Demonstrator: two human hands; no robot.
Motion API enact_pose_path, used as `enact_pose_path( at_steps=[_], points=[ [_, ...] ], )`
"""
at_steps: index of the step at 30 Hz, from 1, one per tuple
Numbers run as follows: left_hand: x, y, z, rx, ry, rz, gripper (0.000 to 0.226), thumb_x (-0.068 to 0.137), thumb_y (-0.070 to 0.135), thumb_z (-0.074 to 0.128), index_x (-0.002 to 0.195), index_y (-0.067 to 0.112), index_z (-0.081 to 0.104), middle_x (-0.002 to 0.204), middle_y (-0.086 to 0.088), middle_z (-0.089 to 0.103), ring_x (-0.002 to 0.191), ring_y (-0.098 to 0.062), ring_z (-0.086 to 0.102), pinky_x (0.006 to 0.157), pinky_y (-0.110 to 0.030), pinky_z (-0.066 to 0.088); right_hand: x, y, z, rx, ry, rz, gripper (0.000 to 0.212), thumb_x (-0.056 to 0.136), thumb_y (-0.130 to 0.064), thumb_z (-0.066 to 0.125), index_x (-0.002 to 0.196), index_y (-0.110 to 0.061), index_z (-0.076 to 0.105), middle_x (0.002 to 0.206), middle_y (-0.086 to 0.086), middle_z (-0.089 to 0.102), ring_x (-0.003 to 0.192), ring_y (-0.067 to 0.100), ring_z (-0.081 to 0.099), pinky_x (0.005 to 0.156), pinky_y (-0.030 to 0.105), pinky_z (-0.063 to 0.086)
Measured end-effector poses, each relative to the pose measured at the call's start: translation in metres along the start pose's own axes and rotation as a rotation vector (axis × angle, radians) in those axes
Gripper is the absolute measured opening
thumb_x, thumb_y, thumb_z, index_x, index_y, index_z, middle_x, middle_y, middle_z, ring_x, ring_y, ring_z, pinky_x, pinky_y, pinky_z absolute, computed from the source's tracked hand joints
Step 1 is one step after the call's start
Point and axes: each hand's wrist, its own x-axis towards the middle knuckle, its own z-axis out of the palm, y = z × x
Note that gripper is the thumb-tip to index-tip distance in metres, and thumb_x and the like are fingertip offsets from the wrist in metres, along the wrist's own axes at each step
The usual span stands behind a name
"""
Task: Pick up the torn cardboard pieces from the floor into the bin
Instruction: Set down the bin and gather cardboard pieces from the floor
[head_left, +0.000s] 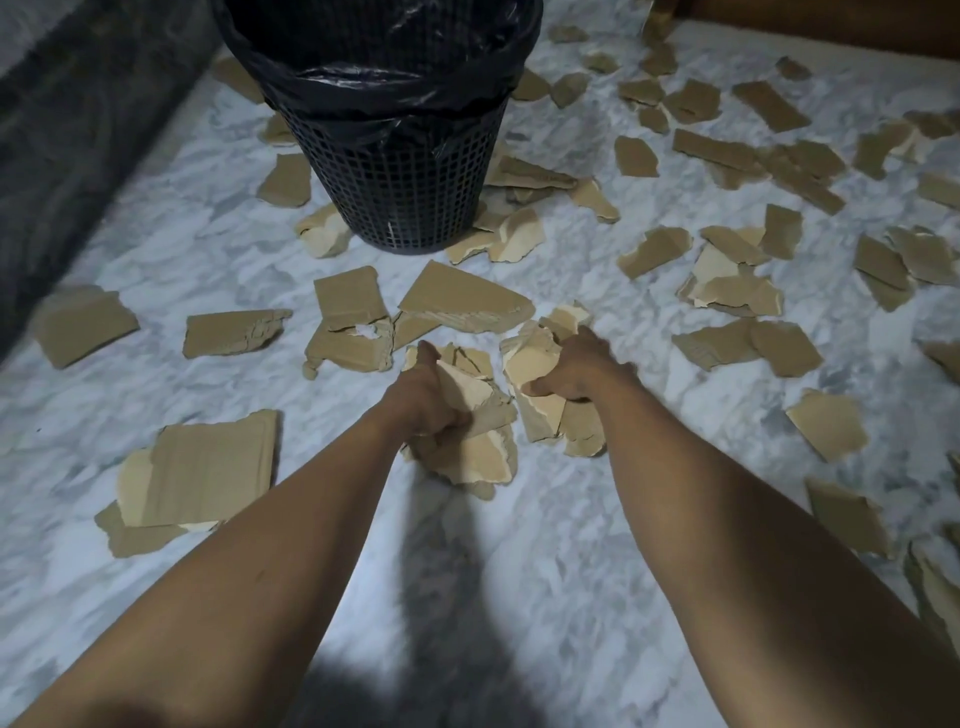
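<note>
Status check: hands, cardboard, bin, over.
Left hand gripping cardboard bunch. Right hand gripping second bunch. Bin ahead, upright, lined. Loose pieces scattered across floor; nothing blocking.

Dim light; dark shadow between the arms; blurred, bowed edges

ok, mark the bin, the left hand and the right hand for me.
bin (395, 197), head view, on its mesh wall.
left hand (423, 402), head view, on the back of the hand.
right hand (576, 364), head view, on the back of the hand.

I judge this a room in a home: marble-patterned floor (156, 234), lined mesh bin (395, 171), wooden-looking furniture (831, 23) at the far edge.
</note>
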Motion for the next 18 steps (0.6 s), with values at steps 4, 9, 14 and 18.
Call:
enact_pose_path(
  at_steps=[4, 9, 14, 18],
  points=[
    [0.006, 0.005, 0.0, 0.023, -0.004, -0.014, 0.113, 0.071, 0.035, 0.085, 0.153, 0.018, 0.008, 0.139, -0.017, 0.048, 0.124, -0.036, 0.051, 0.089, -0.035, 0.043, -0.001, -0.008, 0.007, -0.011, 0.031, 0.071, 0.115, 0.06, -0.069, 0.079, 0.147, -0.012, 0.032, 0.149, 0.004, 0.022, 0.141, 0.031, 0.023, 0.104, 0.066, 0.025],
    [-0.004, 0.009, 0.0, 0.057, 0.072, -0.008, 0.103, 0.066, 0.037, 0.089, 0.143, 0.013, 0.025, 0.134, -0.014, 0.042, 0.123, -0.032, 0.048, 0.087, -0.038, 0.048, -0.015, -0.016, 0.012, 0.013, 0.146, 0.047, 0.087, 0.059, -0.063, 0.082, 0.13, -0.023, 0.05, 0.134, 0.001, 0.038, 0.13, 0.032, 0.037, 0.092, 0.055, 0.038],
    [-0.022, -0.002, 0.007, 0.118, 0.231, 0.017, 0.092, 0.061, 0.035, 0.091, 0.127, 0.004, 0.035, 0.133, -0.017, 0.026, 0.112, -0.035, 0.054, 0.08, -0.04, 0.051, -0.042, -0.023, 0.024, -0.139, 0.366, -0.088, 0.071, 0.068, -0.055, 0.08, 0.123, -0.021, 0.053, 0.123, 0.006, 0.052, 0.114, 0.028, 0.054, 0.093, 0.045, 0.031],
    [-0.035, -0.009, 0.012, 0.066, 0.282, 0.009, 0.076, 0.067, 0.032, 0.086, 0.116, 0.01, 0.032, 0.12, -0.011, 0.048, 0.103, -0.037, 0.059, 0.068, -0.038, 0.04, -0.063, -0.025, 0.034, -0.194, 0.508, -0.182, 0.067, 0.07, -0.05, 0.08, 0.126, -0.026, 0.053, 0.121, 0.0, 0.061, 0.12, 0.025, 0.051, 0.099, 0.049, 0.025]
  ],
)
